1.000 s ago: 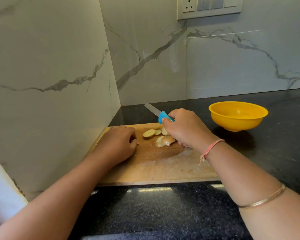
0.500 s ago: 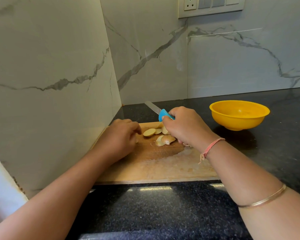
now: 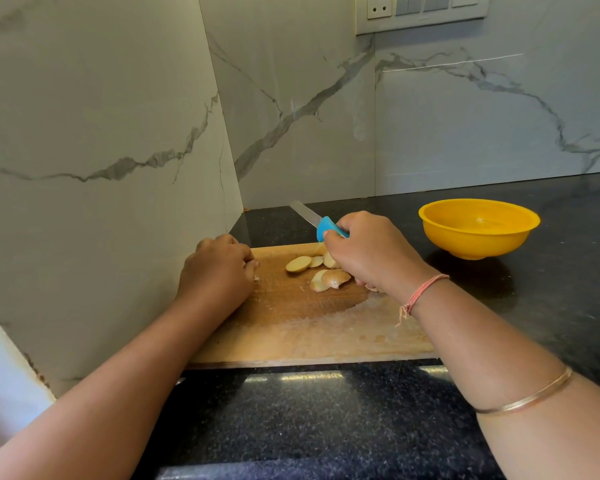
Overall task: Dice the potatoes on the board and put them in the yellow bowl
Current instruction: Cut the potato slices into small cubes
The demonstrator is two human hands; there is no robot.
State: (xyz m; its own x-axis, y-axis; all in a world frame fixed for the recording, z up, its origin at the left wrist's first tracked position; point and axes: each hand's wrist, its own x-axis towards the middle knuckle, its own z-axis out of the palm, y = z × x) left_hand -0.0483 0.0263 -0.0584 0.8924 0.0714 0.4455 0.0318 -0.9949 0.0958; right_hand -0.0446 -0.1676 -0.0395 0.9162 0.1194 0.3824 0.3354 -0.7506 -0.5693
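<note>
A wooden cutting board (image 3: 291, 334) lies on the black counter against the left wall. Several potato slices (image 3: 298, 264) and skin-side pieces (image 3: 333, 278) sit near its far edge. My right hand (image 3: 371, 254) grips a blue-handled knife (image 3: 326, 227) just above the slices, the blade pointing up and left beyond the board; the hand hides some pieces. My left hand (image 3: 217, 271) rests on the board's far left corner with curled fingers, apart from the slices, with nothing visible in it. The yellow bowl (image 3: 478, 228) stands to the right of the board and looks empty.
Marble walls close in the left side and the back, meeting in a corner just behind the board. A switch and socket panel (image 3: 420, 12) is mounted high on the back wall. Black counter (image 3: 326, 417) stretches in front of the board and around the bowl.
My left hand has slid up the board toward its far left corner. My right hand and the knife have stayed over the slices.
</note>
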